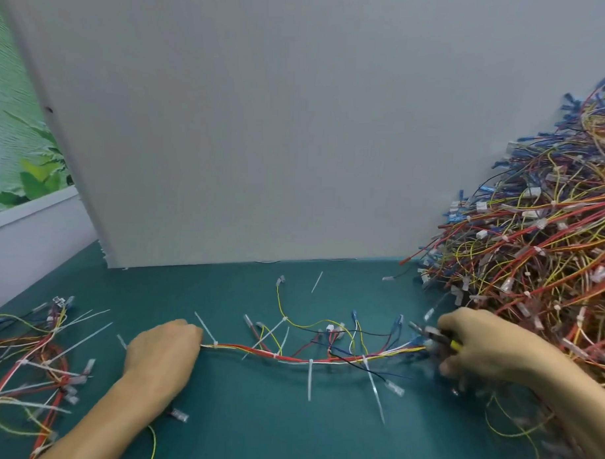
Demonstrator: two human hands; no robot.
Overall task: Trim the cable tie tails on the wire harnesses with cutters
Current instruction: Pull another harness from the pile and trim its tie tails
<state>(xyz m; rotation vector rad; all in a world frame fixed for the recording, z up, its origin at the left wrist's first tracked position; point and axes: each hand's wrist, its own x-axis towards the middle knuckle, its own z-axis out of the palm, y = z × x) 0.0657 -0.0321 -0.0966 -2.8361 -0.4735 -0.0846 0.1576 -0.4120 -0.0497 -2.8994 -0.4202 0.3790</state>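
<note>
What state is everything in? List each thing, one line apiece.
left hand: grips the left end of the harness.
right hand: holds the cutters.
cutters: jaws too blurred to tell.
harness: stretched between both hands on the mat.
cable tie tails: long, untrimmed.
pile of harnesses: heaped at right.

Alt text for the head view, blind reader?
A wire harness lies stretched across a green mat: the left hand grips one end, the right hand holds cutters at the other. Untrimmed white cable tie tails stick out along it. A heap of harnesses lies at right, a smaller bunch at left.
</note>
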